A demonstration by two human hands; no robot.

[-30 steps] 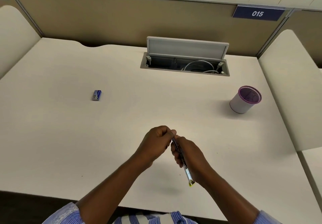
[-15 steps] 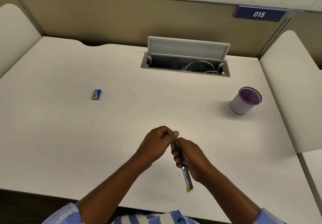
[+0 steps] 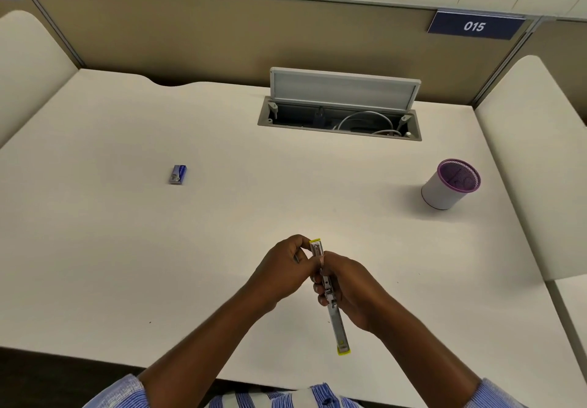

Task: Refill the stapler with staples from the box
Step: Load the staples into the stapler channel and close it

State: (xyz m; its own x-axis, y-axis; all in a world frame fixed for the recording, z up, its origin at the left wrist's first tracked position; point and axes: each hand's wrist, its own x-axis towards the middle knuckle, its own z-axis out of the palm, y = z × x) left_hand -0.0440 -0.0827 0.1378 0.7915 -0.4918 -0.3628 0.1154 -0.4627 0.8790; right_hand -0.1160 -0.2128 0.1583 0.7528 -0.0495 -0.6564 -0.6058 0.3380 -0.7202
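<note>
- I am watching both hands meeting low in the centre of the frame, above the desk (image 3: 127, 248).
- The left hand (image 3: 282, 271) is pinching the yellow-tipped upper end of the stapler (image 3: 338, 328).
- The right hand (image 3: 354, 293) is curling round its middle, with the long metal arm pointing toward the lower edge.
- The staple box (image 3: 178, 174) is lying on the desk at centre left, well apart from the hands.
- A purple-rimmed cup (image 3: 444, 191) is standing at the right.

- One stapler (image 3: 337, 325), opened out long.
- Two hands, both gripping it: one left hand (image 3: 282, 274), one right hand (image 3: 352, 290).
- One small blue staple box (image 3: 178, 174).
- One mesh pen cup (image 3: 449, 185) with a purple rim.
- One open cable hatch (image 3: 340, 115).
- One blue plate (image 3: 475, 26) reading 015.
- One tabletop (image 3: 127, 248).
</note>
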